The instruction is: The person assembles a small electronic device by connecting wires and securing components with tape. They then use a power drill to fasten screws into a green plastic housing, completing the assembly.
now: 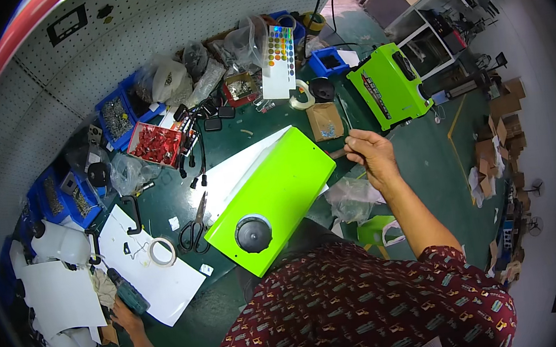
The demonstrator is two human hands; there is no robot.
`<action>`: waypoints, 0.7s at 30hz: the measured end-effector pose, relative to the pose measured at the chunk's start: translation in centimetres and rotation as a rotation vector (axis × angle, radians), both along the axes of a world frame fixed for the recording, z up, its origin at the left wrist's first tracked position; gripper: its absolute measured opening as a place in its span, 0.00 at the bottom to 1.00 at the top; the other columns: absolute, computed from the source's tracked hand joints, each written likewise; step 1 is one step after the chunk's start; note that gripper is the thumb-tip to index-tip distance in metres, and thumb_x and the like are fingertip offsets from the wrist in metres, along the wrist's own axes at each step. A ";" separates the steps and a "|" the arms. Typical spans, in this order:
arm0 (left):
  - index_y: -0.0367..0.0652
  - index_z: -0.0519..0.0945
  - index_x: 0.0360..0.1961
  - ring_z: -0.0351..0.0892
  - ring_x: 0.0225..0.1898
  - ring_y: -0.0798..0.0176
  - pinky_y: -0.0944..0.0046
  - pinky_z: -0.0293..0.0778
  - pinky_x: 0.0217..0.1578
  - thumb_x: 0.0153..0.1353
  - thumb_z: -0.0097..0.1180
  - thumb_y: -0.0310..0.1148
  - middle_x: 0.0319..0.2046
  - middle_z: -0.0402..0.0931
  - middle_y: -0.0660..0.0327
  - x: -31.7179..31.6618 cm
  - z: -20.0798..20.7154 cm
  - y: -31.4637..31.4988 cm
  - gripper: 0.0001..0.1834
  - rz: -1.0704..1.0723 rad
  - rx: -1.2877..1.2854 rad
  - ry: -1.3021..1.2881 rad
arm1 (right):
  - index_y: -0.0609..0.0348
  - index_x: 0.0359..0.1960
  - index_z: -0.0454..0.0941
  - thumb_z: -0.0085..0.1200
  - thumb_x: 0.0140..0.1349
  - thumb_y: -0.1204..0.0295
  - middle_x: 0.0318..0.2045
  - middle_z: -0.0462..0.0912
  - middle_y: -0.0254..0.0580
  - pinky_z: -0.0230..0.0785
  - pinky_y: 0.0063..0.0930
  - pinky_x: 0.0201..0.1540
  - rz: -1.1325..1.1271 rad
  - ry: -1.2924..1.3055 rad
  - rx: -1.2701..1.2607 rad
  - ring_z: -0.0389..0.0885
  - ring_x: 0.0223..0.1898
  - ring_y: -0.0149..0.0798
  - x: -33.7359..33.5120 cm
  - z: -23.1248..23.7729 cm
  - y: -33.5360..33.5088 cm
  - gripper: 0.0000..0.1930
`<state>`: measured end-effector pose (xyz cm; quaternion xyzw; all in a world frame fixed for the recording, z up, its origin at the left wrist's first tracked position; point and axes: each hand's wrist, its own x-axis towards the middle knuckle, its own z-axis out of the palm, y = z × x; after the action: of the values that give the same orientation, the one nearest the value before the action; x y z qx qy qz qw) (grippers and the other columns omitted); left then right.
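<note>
At the lower left, my left hand (127, 319) is closed at the rear of a teal and black cordless drill (129, 293). Its fingers are partly hidden by the tool. Out to the right, my right hand (372, 156) is in a pinch around something thin. A slim rod rises by its fingertips, and a brownish piece shows beside them; I cannot make out which is held. Between my hands, a bright green panel (280, 190) lies slantwise in front of my body, with a round black fitting (253, 233) near its lower end.
Black scissors (193, 232) and a tape roll (161, 252) lie left of the panel. Behind are a red box of small parts (155, 145), blue bins (117, 118) and a cardboard box (325, 121). A green machine housing (388, 89) stands at the right; white plastic parts (59, 243) crowd the left.
</note>
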<state>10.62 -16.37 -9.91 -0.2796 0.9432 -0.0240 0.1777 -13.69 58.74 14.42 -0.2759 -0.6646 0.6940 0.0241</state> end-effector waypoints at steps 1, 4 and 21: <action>0.50 0.63 0.74 0.71 0.67 0.44 0.28 0.51 0.72 0.60 0.69 0.31 0.64 0.74 0.53 -0.4 1.8 1.3 0.41 0.006 0.009 -0.056 | 0.68 0.55 0.80 0.64 0.67 0.79 0.45 0.88 0.45 0.84 0.24 0.42 0.021 0.016 -0.025 0.89 0.41 0.36 0.4 0.2 -0.5 0.16; 0.43 0.68 0.71 0.74 0.63 0.39 0.34 0.61 0.68 0.59 0.69 0.30 0.59 0.77 0.47 2.9 3.9 0.8 0.39 -0.070 0.115 0.241 | 0.69 0.57 0.79 0.63 0.68 0.79 0.47 0.87 0.47 0.84 0.28 0.48 0.067 0.084 -0.168 0.88 0.43 0.37 0.4 0.8 -1.9 0.17; 0.44 0.84 0.55 0.83 0.50 0.58 0.55 0.78 0.55 0.64 0.74 0.41 0.50 0.84 0.58 -7.6 30.4 39.8 0.22 0.064 1.132 0.312 | 0.64 0.54 0.79 0.62 0.71 0.78 0.45 0.87 0.46 0.87 0.31 0.49 0.334 -0.089 -0.912 0.90 0.46 0.40 2.3 0.3 -4.1 0.12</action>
<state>2.97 23.41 20.49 -0.1696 0.8154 0.5302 0.1590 -11.37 54.63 14.70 -0.1776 -0.3282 0.8964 -0.2394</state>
